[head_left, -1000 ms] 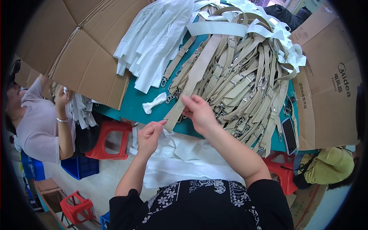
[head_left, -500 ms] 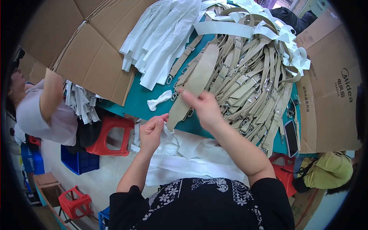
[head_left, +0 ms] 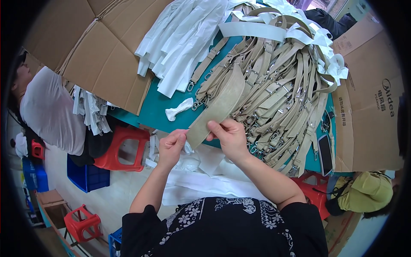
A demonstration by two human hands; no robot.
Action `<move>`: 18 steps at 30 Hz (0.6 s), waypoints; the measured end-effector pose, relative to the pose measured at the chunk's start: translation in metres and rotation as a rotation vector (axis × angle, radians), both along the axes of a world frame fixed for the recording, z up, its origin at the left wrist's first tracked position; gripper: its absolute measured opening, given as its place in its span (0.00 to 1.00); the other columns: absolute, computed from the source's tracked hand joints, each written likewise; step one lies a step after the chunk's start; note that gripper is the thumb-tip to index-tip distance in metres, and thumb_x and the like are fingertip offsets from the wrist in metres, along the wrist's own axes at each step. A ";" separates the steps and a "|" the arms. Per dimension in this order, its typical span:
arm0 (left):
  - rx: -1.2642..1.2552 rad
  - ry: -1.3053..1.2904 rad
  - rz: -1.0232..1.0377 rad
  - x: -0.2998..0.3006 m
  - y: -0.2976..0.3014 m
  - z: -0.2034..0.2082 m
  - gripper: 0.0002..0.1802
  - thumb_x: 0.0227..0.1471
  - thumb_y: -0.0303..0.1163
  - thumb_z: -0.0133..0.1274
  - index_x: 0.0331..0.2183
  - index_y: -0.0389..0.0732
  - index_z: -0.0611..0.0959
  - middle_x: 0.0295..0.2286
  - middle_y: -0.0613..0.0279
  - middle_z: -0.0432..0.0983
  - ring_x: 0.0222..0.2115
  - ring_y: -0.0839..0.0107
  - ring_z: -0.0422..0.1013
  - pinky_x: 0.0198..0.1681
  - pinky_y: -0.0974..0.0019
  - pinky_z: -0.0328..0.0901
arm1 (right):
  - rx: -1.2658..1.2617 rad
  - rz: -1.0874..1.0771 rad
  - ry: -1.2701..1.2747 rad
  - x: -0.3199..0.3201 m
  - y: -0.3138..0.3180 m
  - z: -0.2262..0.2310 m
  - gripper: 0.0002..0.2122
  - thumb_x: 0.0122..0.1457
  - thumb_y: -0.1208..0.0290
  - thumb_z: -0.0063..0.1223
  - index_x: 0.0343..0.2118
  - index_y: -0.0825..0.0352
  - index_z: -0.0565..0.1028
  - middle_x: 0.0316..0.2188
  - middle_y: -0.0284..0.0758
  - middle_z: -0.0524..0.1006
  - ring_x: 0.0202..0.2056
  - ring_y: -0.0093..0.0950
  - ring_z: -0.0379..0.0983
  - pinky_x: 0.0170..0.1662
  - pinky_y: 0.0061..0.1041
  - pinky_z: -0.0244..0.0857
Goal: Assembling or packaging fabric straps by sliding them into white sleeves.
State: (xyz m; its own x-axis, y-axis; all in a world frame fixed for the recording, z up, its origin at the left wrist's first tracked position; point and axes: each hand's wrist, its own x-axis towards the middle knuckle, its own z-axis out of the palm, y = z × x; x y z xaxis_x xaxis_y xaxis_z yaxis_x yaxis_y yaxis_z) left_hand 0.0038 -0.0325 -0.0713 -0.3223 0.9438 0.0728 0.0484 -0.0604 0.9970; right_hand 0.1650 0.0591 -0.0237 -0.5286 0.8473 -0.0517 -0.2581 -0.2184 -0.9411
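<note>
A wide beige strap [head_left: 220, 108] is stretched between my two hands over the front edge of the teal table. My left hand [head_left: 172, 145] is closed in a pinch on its near end. Farther along, my right hand [head_left: 230, 136] grips its right edge, thumb on top. The strap's far end lies over a big heap of beige straps [head_left: 274, 103] with metal buckles and hooks. Just left of the strap, a crumpled white piece [head_left: 179, 109] rests on the table [head_left: 150, 112].
Long white sheets [head_left: 184, 43] hang together at the back. Cardboard [head_left: 102, 55] stands at left, a carton [head_left: 368, 94] at right, with a phone [head_left: 325, 155] beside it. A person [head_left: 53, 111] sits left near a red stool [head_left: 122, 147]; another [head_left: 368, 192] is at right.
My right hand, blurred before above the strap, has come down nearer my left hand and now grips the strap. The strap has turned to show its duller face. The person at left lowered an arm.
</note>
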 end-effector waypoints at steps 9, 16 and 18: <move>0.027 -0.130 -0.169 -0.011 0.000 -0.006 0.13 0.52 0.33 0.47 0.34 0.33 0.79 0.29 0.64 0.69 0.30 0.76 0.65 0.35 0.76 0.59 | 0.015 0.251 -0.160 0.018 0.014 0.002 0.06 0.50 0.75 0.53 0.30 0.71 0.75 0.24 0.31 0.75 0.24 0.17 0.70 0.29 0.15 0.65; -0.037 0.284 -0.200 -0.021 0.003 0.007 0.09 0.46 0.21 0.49 0.33 0.36 0.79 0.31 0.63 0.70 0.28 0.79 0.66 0.31 0.77 0.62 | 0.020 0.223 -0.138 0.028 0.030 0.007 0.06 0.50 0.76 0.53 0.31 0.71 0.75 0.24 0.31 0.75 0.25 0.17 0.69 0.29 0.15 0.65; -0.067 0.219 -0.231 -0.027 0.008 0.003 0.08 0.44 0.20 0.51 0.31 0.36 0.79 0.30 0.64 0.71 0.28 0.79 0.66 0.30 0.77 0.61 | 0.028 0.330 -0.121 0.032 0.031 0.011 0.07 0.49 0.77 0.54 0.31 0.71 0.75 0.25 0.31 0.75 0.26 0.18 0.70 0.30 0.16 0.65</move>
